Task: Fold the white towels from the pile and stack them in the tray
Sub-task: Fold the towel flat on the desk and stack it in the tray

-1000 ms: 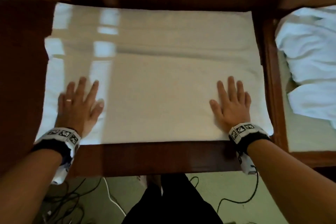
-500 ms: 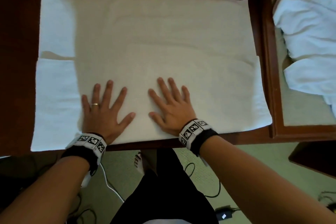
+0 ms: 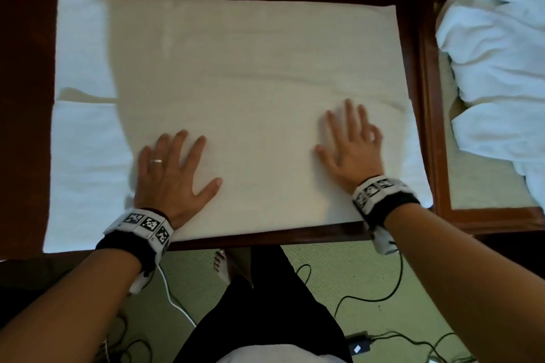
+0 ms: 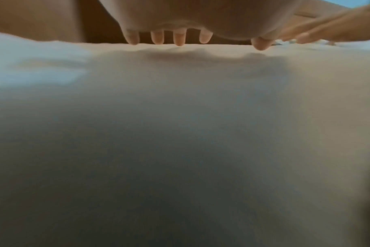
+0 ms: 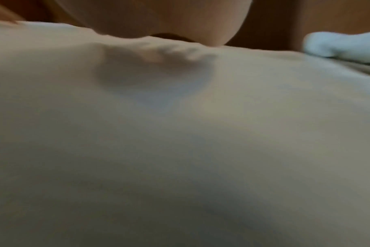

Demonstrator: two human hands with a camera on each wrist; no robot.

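Towel (image 3: 236, 91), one white sheet folded over itself, lies spread flat across the dark wooden desk (image 3: 265, 237). At three o'clock a wooden tray (image 3: 429, 97) holds one rumpled pile of white towels (image 3: 495, 68). Two hands press the near half: left hand (image 3: 171, 177) at seven o'clock, right hand (image 3: 351, 150) at four o'clock, fingers (image 4: 178, 39) straight and spread, gripping nothing.

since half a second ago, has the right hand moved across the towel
Yes. In the head view the right hand has slid right over the spread towel, away from the left hand and toward the table's right wooden edge, fingers flat.
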